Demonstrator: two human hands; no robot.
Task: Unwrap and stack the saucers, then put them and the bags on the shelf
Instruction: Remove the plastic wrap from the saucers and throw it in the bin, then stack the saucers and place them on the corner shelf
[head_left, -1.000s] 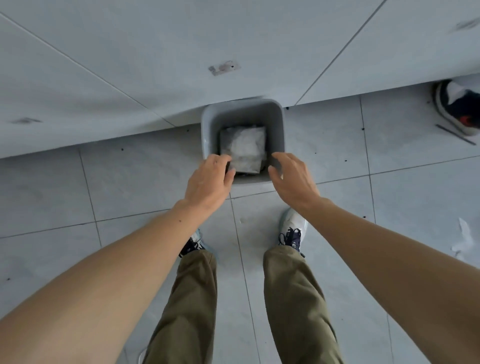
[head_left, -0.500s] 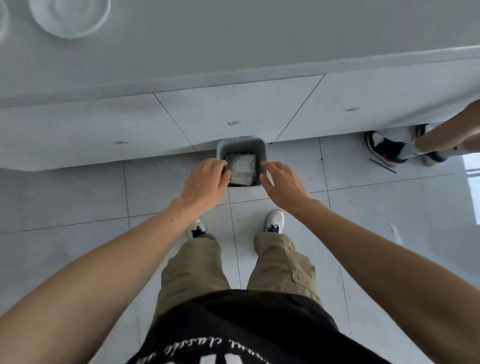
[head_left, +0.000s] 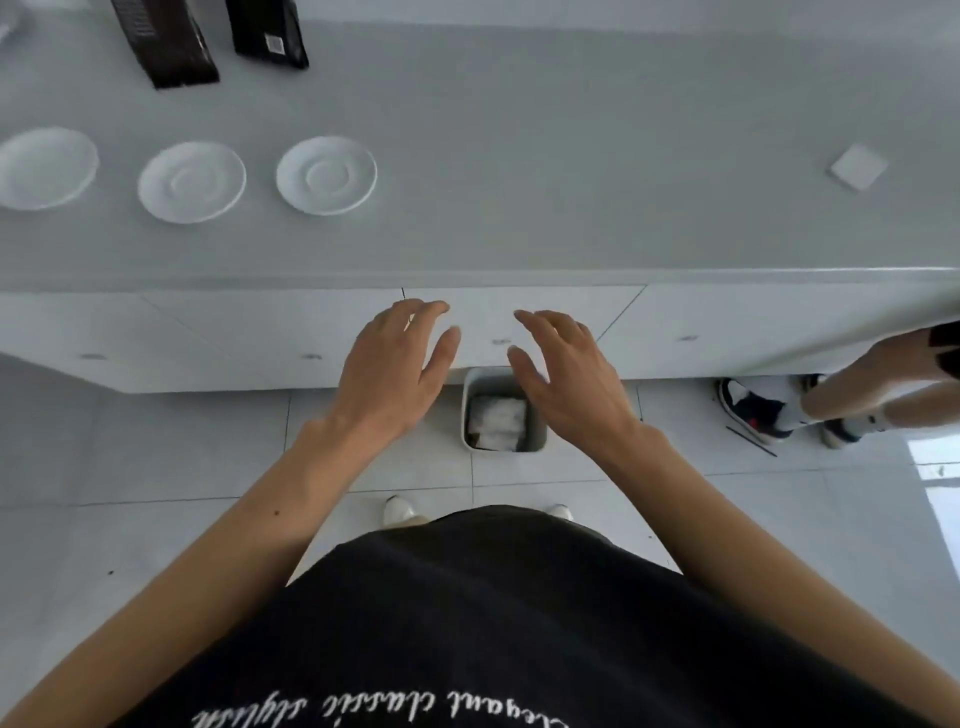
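Three bare white saucers lie in a row on the grey counter: one at the left edge (head_left: 44, 167), one in the middle (head_left: 191, 181), one on the right (head_left: 327, 174). Two dark bags stand behind them, a brown one (head_left: 166, 41) and a black one (head_left: 267, 31). My left hand (head_left: 395, 369) and my right hand (head_left: 566, 379) hover empty with fingers apart, below the counter's front edge and above a grey bin (head_left: 535, 441) on the floor. Crumpled white wrapping (head_left: 496, 420) lies inside the bin.
The counter (head_left: 571, 182) stretches wide, with a small white square pad (head_left: 858, 167) at the far right. White cabinet fronts (head_left: 208, 338) run below it. Another person's legs and shoes (head_left: 810, 410) stand on the tiled floor at the right.
My view has risen from the bin to the counter as I straightened up. Both hands lifted away from the bin's rim and spread open; the wrapping stays in the bin.
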